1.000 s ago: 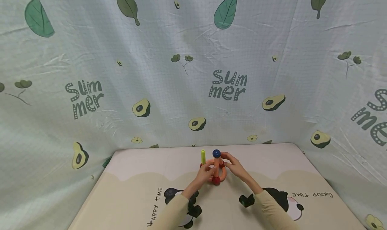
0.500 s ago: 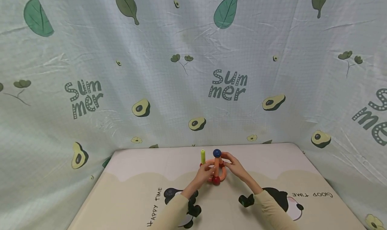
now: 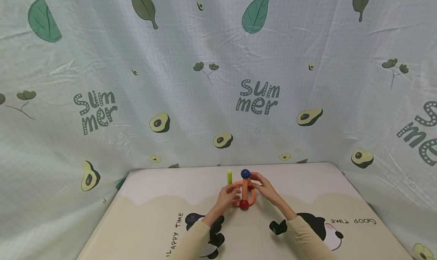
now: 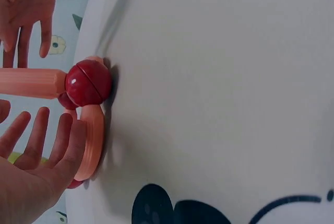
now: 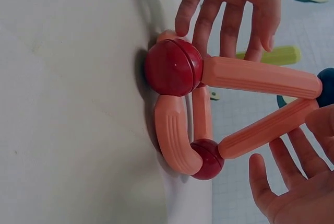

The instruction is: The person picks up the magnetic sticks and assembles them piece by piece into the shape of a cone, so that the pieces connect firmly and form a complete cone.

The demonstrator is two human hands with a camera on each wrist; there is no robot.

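Magnetic building pieces form a small standing frame on the table. A blue ball [image 3: 245, 174] tops two orange sticks [image 5: 263, 78] that slant down to red balls [image 5: 175, 67]. Curved orange sticks [image 5: 175, 135] join the red balls in a ring at the base. My left hand [image 3: 228, 196] is beside the left of the frame, fingers spread and relaxed, with nothing in its grip. With the thumb close under the blue ball and fingers behind the stick, my right hand [image 3: 266, 188] holds the rear orange stick; the exact contact is partly hidden.
A yellow-green stick [image 3: 229, 177] stands upright at the frame's back left. The table [image 3: 153, 214] carries a printed cover with pandas and lettering. Behind it hangs a patterned curtain [image 3: 187, 112].
My left hand has let go of the front orange stick and drawn slightly to the left, its fingers loosening. My right hand and the frame stay nearly in place.
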